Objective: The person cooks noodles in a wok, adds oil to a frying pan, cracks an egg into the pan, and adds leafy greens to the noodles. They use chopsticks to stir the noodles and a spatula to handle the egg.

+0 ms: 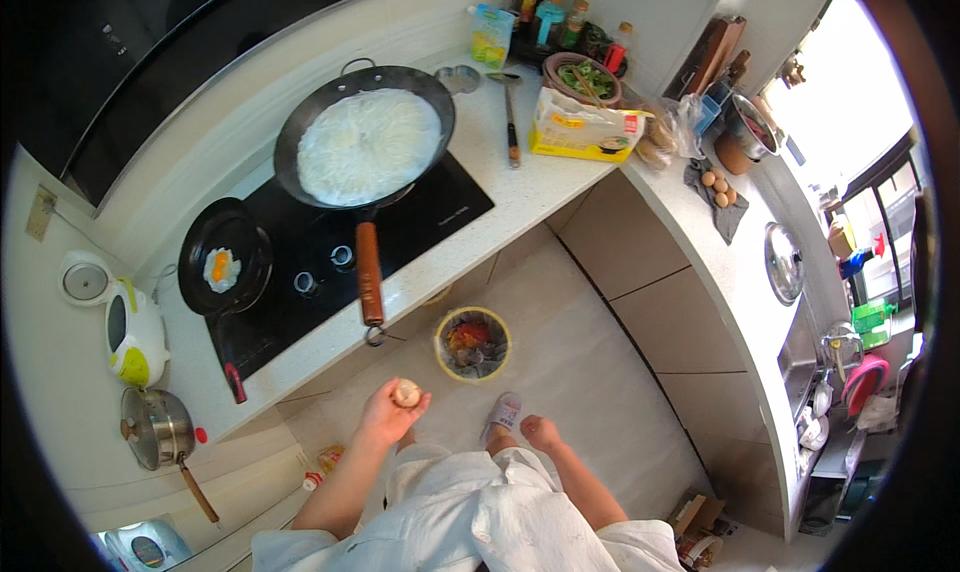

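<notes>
My left hand holds an eggshell above the floor, in front of the counter edge. My right hand is curled beside my body; whether anything is inside it cannot be told. On the black cooktop a large wok with a wooden handle holds white, noodle-like food in pale liquid. Left of it, a small black frying pan contains an egg with orange yolk. Below the counter a waste bin with a yellow rim stands on the floor, with scraps inside.
A spatula and a yellow-and-white food package lie right of the wok, near a bowl of greens. Several eggs rest on a dark cloth on the right counter, near a glass lid. A lidded saucepan is at left.
</notes>
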The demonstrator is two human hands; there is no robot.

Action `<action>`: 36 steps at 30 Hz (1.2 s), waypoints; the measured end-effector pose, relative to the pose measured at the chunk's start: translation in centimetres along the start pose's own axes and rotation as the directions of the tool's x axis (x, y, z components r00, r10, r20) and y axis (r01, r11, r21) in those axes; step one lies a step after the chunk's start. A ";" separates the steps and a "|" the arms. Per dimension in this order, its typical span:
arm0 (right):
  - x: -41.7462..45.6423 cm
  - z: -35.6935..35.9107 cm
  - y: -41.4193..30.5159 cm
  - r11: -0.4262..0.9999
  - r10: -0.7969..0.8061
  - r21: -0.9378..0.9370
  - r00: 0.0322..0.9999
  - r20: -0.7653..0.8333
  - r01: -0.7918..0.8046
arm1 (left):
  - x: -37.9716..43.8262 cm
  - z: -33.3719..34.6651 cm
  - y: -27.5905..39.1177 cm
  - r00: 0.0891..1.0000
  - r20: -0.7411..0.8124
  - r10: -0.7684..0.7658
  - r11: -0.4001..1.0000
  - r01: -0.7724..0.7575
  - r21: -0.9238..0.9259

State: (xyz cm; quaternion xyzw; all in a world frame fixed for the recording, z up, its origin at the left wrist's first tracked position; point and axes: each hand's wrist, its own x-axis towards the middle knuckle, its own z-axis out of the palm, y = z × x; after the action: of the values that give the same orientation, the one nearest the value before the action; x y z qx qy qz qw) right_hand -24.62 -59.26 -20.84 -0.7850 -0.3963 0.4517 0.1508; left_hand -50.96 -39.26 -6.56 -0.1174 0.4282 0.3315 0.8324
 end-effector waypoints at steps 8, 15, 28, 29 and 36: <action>-5.1 -11.5 16.2 0.944 0.329 0.108 0.913 -0.242 -0.312 | 15.3 -3.9 -6.6 0.799 -0.477 0.367 0.704 0.097 0.704; 0.1 -19.5 15.9 0.992 0.122 0.028 0.914 -0.387 -0.120 | 14.6 -3.1 -7.8 0.872 -0.320 0.370 0.540 0.078 0.838; 29.8 -53.1 -27.8 0.461 -0.840 -0.806 0.475 -0.262 0.370 | 21.9 -3.5 -12.3 0.821 -0.479 0.309 0.631 0.199 0.750; 32.1 -54.0 -29.0 0.404 -0.841 -0.840 0.508 -0.185 0.363 | 22.2 -3.4 -12.4 0.800 -0.518 0.302 0.666 0.211 0.715; 39.0 -49.5 -32.2 0.275 -0.695 -0.868 0.709 0.117 0.413 | 19.6 -6.1 -14.7 0.718 -0.639 0.276 0.781 0.220 0.585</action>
State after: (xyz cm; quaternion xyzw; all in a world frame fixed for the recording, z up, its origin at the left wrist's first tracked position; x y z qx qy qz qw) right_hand 11.57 -3.05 2.35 -0.6156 -0.7866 -0.0054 -0.0476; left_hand -37.11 -44.42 -27.03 0.0562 0.7945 0.1150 0.5936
